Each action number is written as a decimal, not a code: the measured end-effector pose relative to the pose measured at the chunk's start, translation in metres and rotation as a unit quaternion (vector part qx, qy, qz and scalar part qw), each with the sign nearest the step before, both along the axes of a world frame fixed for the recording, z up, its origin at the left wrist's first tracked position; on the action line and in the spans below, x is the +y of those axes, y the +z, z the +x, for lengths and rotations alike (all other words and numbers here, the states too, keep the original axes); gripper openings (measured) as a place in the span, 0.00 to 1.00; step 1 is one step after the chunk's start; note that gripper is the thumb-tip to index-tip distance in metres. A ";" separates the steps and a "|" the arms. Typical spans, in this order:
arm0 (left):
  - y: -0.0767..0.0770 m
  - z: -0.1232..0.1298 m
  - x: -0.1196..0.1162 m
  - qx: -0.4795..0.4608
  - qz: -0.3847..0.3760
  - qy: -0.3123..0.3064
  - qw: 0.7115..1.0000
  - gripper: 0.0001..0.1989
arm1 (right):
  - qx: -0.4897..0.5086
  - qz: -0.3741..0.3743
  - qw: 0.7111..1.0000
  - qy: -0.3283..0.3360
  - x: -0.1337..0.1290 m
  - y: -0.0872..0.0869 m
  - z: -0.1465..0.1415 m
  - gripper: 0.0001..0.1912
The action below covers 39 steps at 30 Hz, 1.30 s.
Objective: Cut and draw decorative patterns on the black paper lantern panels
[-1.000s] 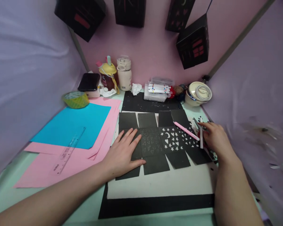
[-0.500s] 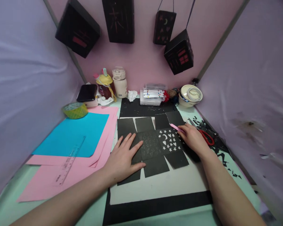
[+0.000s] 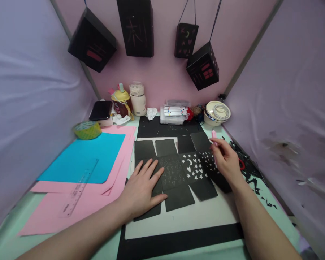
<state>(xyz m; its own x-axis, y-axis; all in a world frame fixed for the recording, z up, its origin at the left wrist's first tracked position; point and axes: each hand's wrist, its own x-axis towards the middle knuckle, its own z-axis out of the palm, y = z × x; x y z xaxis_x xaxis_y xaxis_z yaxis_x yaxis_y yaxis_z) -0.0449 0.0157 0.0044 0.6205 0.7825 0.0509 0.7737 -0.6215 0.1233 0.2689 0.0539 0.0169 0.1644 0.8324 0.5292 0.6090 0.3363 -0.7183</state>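
Note:
My left hand [image 3: 143,186] lies flat with fingers spread on the left part of a black card cut-out [image 3: 177,198]. The card has flaps along its far and near edges. Rows of outlined shapes mark its middle panel, and the panel to the right has stars, hearts and a moon cut through. A slim pink craft knife [image 3: 213,134] is pinched upright in my right hand [image 3: 227,160], above the card's right-hand panel. Small cut shapes show beside those fingers; the knife's tip is hard to make out. Under the card lies a white sheet [image 3: 184,224].
Red-handled scissors [image 3: 242,165] and black scraps [image 3: 253,186] lie at the right. Blue card [image 3: 83,159], pink sheets [image 3: 43,213], a clear ruler [image 3: 78,189] and a tape roll [image 3: 87,130] occupy the left. Bottles and a marker box [image 3: 174,115] stand behind; black lanterns [image 3: 204,66] hang above.
My right hand has turned the pink craft knife from slanting over the card to upright. My left hand stays flat on the card. The view has tilted slightly upward.

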 end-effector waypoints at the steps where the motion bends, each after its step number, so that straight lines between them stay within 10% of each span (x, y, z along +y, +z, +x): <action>1: -0.001 0.000 -0.001 0.001 -0.001 -0.004 1.000 0.39 | 0.042 -0.011 0.999 0.026 -0.002 0.002 -0.003 0.12; 8: -0.005 0.000 -0.002 -0.012 0.009 -0.010 1.000 0.39 | 0.410 -0.142 0.883 0.180 -0.008 0.011 -0.021 0.10; 17: -0.004 0.002 -0.006 -0.020 -0.009 0.005 1.000 0.39 | 0.548 -0.149 0.803 0.181 -0.007 0.006 -0.029 0.22; 26: 0.000 0.007 -0.014 -0.020 -0.021 0.009 1.000 0.43 | 0.563 -0.137 0.803 0.137 0.000 0.003 -0.035 0.22; 39: 0.005 0.010 -0.018 -0.055 -0.033 -0.025 0.998 0.42 | 0.383 -0.084 0.914 0.101 -0.011 0.008 -0.053 0.17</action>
